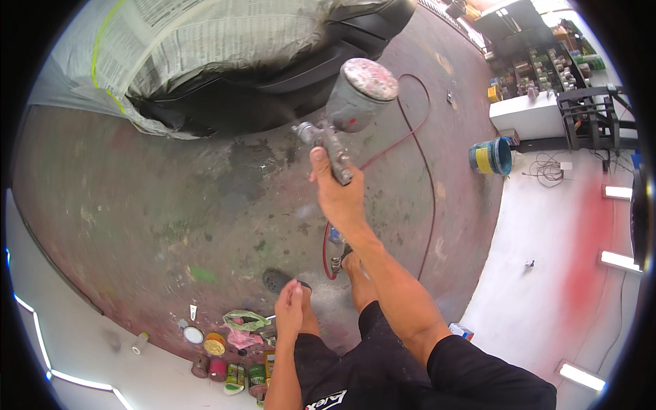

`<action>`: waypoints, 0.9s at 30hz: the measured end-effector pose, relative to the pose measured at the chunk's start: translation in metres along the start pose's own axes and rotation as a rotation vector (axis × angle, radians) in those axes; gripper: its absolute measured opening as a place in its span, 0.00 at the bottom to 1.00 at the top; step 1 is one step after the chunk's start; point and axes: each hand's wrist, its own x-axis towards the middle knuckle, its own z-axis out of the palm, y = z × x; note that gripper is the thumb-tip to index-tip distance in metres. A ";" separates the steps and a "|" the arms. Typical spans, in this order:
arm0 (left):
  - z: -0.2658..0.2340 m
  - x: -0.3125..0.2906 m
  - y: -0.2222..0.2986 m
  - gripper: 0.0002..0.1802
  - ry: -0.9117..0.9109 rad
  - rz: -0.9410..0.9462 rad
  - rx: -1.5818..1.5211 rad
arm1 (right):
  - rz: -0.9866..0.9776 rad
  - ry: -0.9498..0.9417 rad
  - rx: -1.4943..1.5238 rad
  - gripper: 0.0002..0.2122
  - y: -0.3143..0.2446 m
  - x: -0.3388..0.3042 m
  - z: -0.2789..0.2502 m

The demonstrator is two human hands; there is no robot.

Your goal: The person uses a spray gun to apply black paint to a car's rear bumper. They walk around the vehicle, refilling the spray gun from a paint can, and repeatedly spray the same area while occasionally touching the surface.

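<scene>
My right hand (339, 191) is wrapped round the handle of a metal paint spray gun (333, 154), held out in front of me. The gun's grey cup (353, 102) has a lid spattered pink and white. Its nozzle end points left, toward a black car bumper (232, 102), with a faint mist near it. Masking paper (225, 41) covers the car body above the bumper. Down by my left thigh, my left hand (290, 305) has its fingers curled together, and I see nothing in it. A red air hose (383, 159) loops across the floor behind my right arm.
Paint cans (217, 370) and a pink bag (242, 338) stand along the lower left wall. A blue bucket (490, 157) sits at the right, below shelves of cans (543, 68). A black rack (593, 113) stands beside them. My shoe (279, 280) rests on the stained floor.
</scene>
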 end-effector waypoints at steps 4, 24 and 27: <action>-0.022 -0.057 -0.099 0.24 0.016 -0.214 0.436 | -0.012 0.205 0.005 0.27 0.014 0.053 -0.082; 0.293 0.024 0.007 0.25 -0.074 -0.015 0.528 | -0.051 0.078 0.357 0.22 0.016 0.134 -0.231; 0.325 0.020 0.013 0.25 -0.112 -0.019 0.596 | -0.038 -0.117 0.411 0.22 0.011 0.152 -0.250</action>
